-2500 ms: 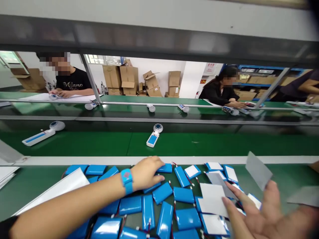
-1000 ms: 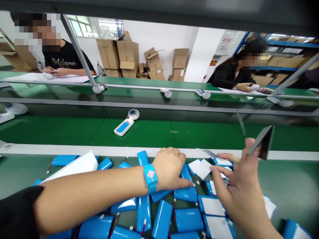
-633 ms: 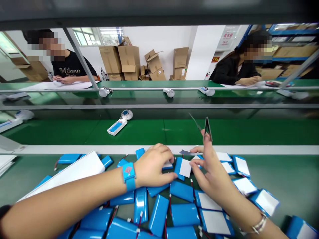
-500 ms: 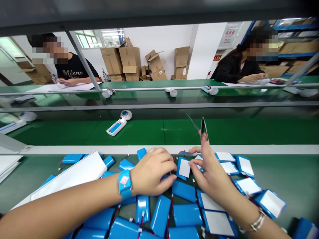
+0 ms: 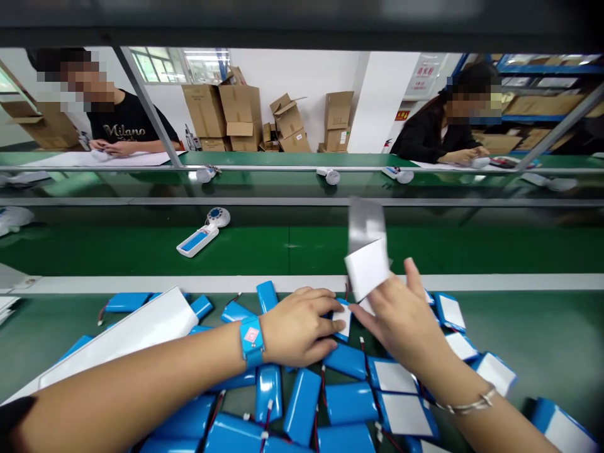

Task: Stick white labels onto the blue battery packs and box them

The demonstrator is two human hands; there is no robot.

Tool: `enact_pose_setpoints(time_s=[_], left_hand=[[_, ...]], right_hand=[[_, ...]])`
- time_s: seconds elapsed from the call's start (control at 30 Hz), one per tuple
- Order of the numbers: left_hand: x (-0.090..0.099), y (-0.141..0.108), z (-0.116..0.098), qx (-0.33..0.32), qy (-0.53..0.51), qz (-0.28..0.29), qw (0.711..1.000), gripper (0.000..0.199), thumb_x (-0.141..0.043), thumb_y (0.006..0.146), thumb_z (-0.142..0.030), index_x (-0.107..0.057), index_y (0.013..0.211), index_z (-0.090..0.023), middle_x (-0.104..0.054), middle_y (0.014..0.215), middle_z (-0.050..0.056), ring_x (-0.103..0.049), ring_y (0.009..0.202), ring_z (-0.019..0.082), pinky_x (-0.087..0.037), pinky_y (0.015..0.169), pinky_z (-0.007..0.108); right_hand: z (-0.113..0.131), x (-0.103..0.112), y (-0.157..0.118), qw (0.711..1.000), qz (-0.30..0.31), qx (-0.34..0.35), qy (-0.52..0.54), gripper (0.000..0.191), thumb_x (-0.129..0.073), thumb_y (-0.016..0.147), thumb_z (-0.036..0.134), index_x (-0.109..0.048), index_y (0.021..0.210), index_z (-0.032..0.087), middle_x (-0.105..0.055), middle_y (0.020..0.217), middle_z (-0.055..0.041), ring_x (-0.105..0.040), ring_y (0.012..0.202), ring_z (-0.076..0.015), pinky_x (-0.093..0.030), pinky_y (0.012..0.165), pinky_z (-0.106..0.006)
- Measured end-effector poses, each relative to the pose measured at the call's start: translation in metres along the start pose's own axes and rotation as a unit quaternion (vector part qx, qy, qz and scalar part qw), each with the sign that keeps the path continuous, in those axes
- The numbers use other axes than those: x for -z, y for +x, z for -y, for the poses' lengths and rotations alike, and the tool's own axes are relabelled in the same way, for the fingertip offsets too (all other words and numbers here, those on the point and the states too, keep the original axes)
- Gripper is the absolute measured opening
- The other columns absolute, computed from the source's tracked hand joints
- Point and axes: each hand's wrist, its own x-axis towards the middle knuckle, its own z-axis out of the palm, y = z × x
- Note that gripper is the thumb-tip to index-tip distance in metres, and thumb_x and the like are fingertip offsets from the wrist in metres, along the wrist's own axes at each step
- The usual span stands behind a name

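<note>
While the left hand (image 5: 297, 327) lies cupped over a blue battery pack (image 5: 340, 303), its white label (image 5: 344, 324) showing just past the fingertips, the right hand (image 5: 401, 314) has swung up off the heap. The small folded dark piece it was pinching a moment ago has given way to a white sheet (image 5: 367, 268), with a grey film (image 5: 365, 223) standing up from its top edge. That sheet looks pinched between thumb and fingers, held clear above the packs. Whether the left hand truly grips or only presses, I can't tell from here. The pack sits toward the back of the loose spread on the green worktop (image 5: 542, 327), near the white rail (image 5: 141, 284). Beyond, a white handheld device (image 5: 198, 242) lies on the far green belt (image 5: 94, 248), and a co-worker (image 5: 129, 129) sits bent over a piece.
</note>
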Motion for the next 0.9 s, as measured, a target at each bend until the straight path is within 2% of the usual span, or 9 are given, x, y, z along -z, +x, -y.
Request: enact_pose_setpoints(time_s=[0.07,0.13,0.2,0.27,0.37,0.5,0.63,0.73,0.9], left_hand=[[0.001,-0.003,-0.002,0.0,-0.002,-0.005,1.0,0.031,-0.059,0.096,-0.041,-0.07,0.117,-0.022,-0.064,0.129,0.008,-0.054,0.121,0.029,-0.044,0.099,0.045],[0.001,-0.009,-0.007,-0.003,-0.006,-0.017,1.0,0.026,-0.058,0.096,-0.041,-0.073,0.109,-0.023,-0.069,0.12,0.005,-0.058,0.11,0.026,-0.045,0.091,0.044],[0.0,-0.015,-0.013,-0.006,-0.017,-0.028,0.999,0.022,-0.058,0.096,-0.036,-0.074,0.104,-0.023,-0.073,0.11,0.002,-0.061,0.098,0.023,-0.044,0.084,0.041],[-0.002,-0.02,-0.019,-0.004,-0.035,-0.037,0.999,0.018,-0.059,0.093,-0.029,-0.074,0.1,-0.021,-0.075,0.103,0.001,-0.062,0.093,0.022,-0.044,0.082,0.04],[-0.004,-0.024,-0.022,0.023,-0.094,-0.065,0.993,0.014,-0.06,0.089,-0.024,-0.074,0.091,-0.021,-0.076,0.091,0.002,-0.064,0.088,0.021,-0.046,0.084,0.039],[-0.006,-0.025,-0.017,0.071,-0.149,-0.11,0.98,0.016,-0.057,0.091,-0.021,-0.072,0.087,-0.018,-0.075,0.086,0.002,-0.066,0.085,0.018,-0.049,0.086,0.034],[-0.007,-0.027,-0.013,0.065,-0.156,-0.132,0.977,0.019,-0.053,0.094,-0.023,-0.071,0.094,-0.018,-0.076,0.096,0.003,-0.065,0.091,0.018,-0.048,0.094,0.035],[-0.007,-0.03,-0.014,0.048,-0.143,-0.125,0.981,0.02,-0.055,0.093,-0.025,-0.073,0.094,-0.018,-0.076,0.097,0.003,-0.063,0.094,0.02,-0.048,0.093,0.037],[-0.009,-0.03,-0.015,-0.02,-0.098,-0.073,0.992,0.02,-0.059,0.09,-0.023,-0.076,0.098,-0.024,-0.077,0.108,-0.001,-0.059,0.101,0.023,-0.047,0.09,0.039]], right_hand=[[0.01,0.011,0.002,0.992,-0.078,-0.093,0.031,0.09,-0.065,0.092,0.018,-0.008,0.159,0.034,-0.05,0.148,-0.019,-0.066,0.113,-0.0349,-0.04,0.104,-0.073],[0.028,0.019,-0.001,0.953,-0.155,-0.223,0.137,0.093,-0.061,0.095,0.022,0.004,0.159,0.037,-0.029,0.161,-0.0186,-0.069,0.109,-0.0293,-0.055,0.097,-0.056],[0.049,0.021,-0.01,0.886,-0.197,-0.342,0.242,0.09,-0.061,0.095,0.025,0.0,0.158,0.043,-0.013,0.167,-0.0129,-0.07,0.108,-0.0252,-0.059,0.093,-0.042],[0.071,0.018,-0.022,0.84,-0.205,-0.419,0.277,0.09,-0.065,0.092,0.03,-0.006,0.158,0.044,-0.008,0.168,-0.0116,-0.07,0.109,-0.0254,-0.06,0.088,-0.035],[0.097,0.005,-0.037,0.816,-0.21,-0.466,0.271,0.09,-0.066,0.092,0.033,-0.007,0.159,0.042,-0.005,0.167,-0.0133,-0.07,0.109,-0.0254,-0.061,0.083,-0.032],[0.121,-0.011,-0.041,0.824,-0.209,-0.469,0.239,0.085,-0.059,0.096,0.032,-0.003,0.16,0.034,-0.001,0.166,-0.0187,-0.067,0.113,-0.0283,-0.06,0.088,-0.039],[0.135,-0.02,-0.037,0.836,-0.211,-0.456,0.22,0.083,-0.056,0.097,0.033,-0.003,0.16,0.036,-0.011,0.165,-0.0179,-0.065,0.116,-0.029,-0.058,0.092,-0.046],[0.138,-0.023,-0.038,0.853,-0.188,-0.447,0.194,0.08,-0.053,0.098,0.029,-0.002,0.16,0.035,-0.014,0.163,-0.0209,-0.065,0.115,-0.0292,-0.061,0.086,-0.045],[0.134,-0.029,-0.046,0.888,-0.136,-0.42,0.125,0.076,-0.049,0.1,0.025,-0.002,0.16,0.031,-0.003,0.163,-0.0262,-0.066,0.112,-0.0273,-0.063,0.081,-0.042]])
